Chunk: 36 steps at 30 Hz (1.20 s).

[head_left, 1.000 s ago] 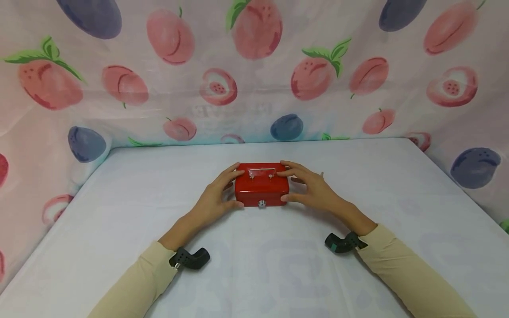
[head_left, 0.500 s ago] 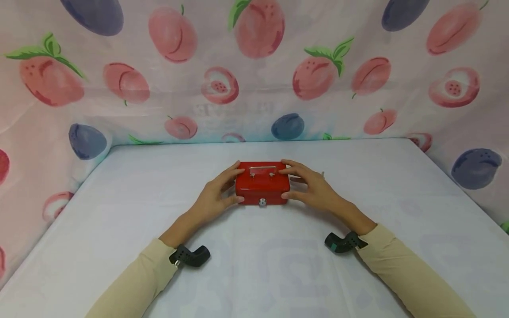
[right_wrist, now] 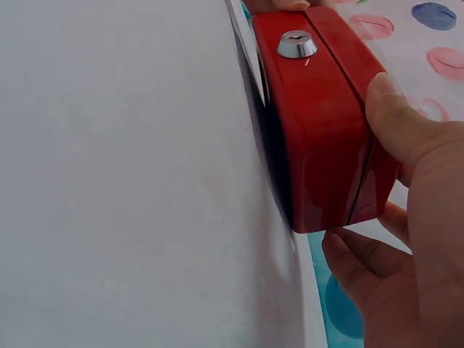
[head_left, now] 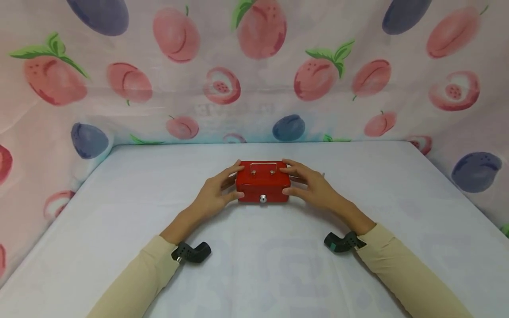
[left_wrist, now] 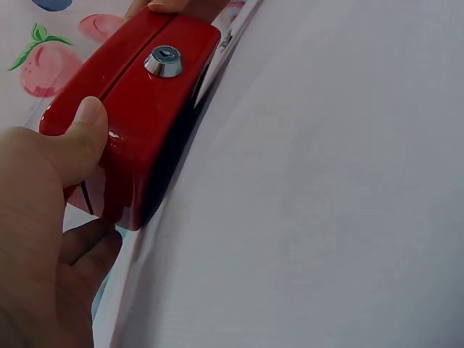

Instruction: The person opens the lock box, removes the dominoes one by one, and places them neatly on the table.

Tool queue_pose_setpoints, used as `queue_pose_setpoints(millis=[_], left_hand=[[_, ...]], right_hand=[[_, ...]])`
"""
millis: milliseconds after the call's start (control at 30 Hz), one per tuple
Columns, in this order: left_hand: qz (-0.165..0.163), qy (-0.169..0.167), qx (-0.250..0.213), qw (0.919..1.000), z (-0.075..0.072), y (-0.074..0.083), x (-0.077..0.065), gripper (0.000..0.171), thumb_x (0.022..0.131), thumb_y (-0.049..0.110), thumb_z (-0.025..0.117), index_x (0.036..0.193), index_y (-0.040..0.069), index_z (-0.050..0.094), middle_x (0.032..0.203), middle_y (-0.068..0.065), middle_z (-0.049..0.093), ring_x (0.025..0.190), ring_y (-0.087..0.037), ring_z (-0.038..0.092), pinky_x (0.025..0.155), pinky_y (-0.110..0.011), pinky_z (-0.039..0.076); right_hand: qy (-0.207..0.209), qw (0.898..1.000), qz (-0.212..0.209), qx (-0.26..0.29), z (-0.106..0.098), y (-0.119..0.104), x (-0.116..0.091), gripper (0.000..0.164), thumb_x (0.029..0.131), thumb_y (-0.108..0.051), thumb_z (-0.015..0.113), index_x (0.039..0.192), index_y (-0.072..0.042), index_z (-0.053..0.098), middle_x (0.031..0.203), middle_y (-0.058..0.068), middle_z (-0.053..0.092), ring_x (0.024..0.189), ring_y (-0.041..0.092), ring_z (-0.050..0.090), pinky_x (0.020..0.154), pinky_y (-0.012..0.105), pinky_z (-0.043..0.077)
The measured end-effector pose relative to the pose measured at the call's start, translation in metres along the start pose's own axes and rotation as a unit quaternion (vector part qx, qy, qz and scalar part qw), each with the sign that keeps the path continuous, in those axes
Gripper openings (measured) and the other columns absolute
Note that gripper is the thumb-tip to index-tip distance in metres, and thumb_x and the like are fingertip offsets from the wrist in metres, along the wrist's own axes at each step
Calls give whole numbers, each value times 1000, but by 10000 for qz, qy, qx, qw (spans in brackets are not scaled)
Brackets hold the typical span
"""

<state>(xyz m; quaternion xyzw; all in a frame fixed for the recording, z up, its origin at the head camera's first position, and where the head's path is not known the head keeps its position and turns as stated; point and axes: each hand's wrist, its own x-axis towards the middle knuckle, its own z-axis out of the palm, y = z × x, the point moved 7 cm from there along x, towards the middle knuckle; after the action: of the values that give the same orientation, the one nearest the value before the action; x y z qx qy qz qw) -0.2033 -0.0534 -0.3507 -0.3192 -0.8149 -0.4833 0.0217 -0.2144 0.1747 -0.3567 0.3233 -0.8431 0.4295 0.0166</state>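
Note:
A small red cash box (head_left: 263, 183) is at the middle of the table, front facing me, with a thin metal handle (head_left: 263, 164) on its lid and a round silver lock (left_wrist: 163, 61) in front. The left hand (head_left: 214, 195) grips its left end, thumb at the front corner beside the lid's seam, fingertips on top and at the end. From the other side the right hand (head_left: 315, 189) holds the right end in the same way. In both wrist views a dark gap shows beneath the box's front edge. The lid is closed.
A white cloth covers the table (head_left: 254, 265). Behind it hangs a pale curtain (head_left: 254, 88) printed with peaches and plums. A small thin object (head_left: 323, 175) pokes out just behind the right hand. Black wrist mounts (head_left: 191, 252) sit at both sleeve cuffs.
The cash box and both hands have shifted slightly up the head view, toward the table's back edge. The grip stays the same. The head view itself has moved a little.

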Motion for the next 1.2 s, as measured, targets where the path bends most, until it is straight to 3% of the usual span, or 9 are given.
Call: queue_pose_setpoints(millis=[200, 300, 600, 833, 933, 1200], left_hand=[[-67, -22, 78, 9999, 0, -23, 6, 66, 87, 10, 70, 146, 13, 40, 154, -6, 29, 126, -29, 49, 101, -39, 41], [-62, -56, 96, 9999, 0, -22, 7, 66, 88, 12, 69, 147, 13, 40, 154, -6, 30, 125, -30, 50, 101, -39, 42], [-575, -112, 276, 9979, -5, -24, 13, 62, 92, 20, 65, 148, 18, 38, 151, -5, 36, 121, -31, 53, 100, -39, 43], [-414, 42, 374, 9984, -7, -23, 19, 60, 94, 24, 62, 147, 11, 39, 147, -12, 40, 117, -31, 56, 99, -39, 43], [-397, 105, 310, 9987, -6, -24, 20, 59, 95, 23, 61, 147, 10, 38, 146, -15, 42, 117, -33, 56, 99, -41, 44], [-767, 266, 21, 9967, -1, -33, 21, 58, 99, 27, 53, 151, 16, 30, 145, -16, 41, 124, -33, 50, 99, -47, 42]], right_hand=[[36, 10000, 58, -14, -3, 1, 3, 51, 88, -16, 70, 135, -8, 52, 150, 11, 36, 127, 29, 47, 101, 44, 41], [36, 9999, 121, 11, -5, 3, 4, 50, 89, -17, 70, 135, -8, 52, 149, 10, 38, 125, 29, 49, 101, 45, 41], [89, 9984, 484, 272, -9, 9, 10, 48, 91, -23, 68, 135, -14, 52, 148, 7, 40, 117, 30, 55, 95, 41, 47], [198, 9954, 887, 317, -11, 15, 14, 47, 93, -31, 64, 136, -19, 52, 146, 5, 43, 113, 31, 59, 91, 43, 49], [220, 9949, 942, 292, -13, 17, 17, 46, 93, -32, 63, 136, -18, 52, 145, 6, 44, 110, 30, 60, 91, 45, 49], [288, 9941, 1009, 279, -17, 9, 23, 40, 97, -26, 58, 134, -13, 54, 132, 10, 54, 103, 28, 62, 92, 46, 48]])
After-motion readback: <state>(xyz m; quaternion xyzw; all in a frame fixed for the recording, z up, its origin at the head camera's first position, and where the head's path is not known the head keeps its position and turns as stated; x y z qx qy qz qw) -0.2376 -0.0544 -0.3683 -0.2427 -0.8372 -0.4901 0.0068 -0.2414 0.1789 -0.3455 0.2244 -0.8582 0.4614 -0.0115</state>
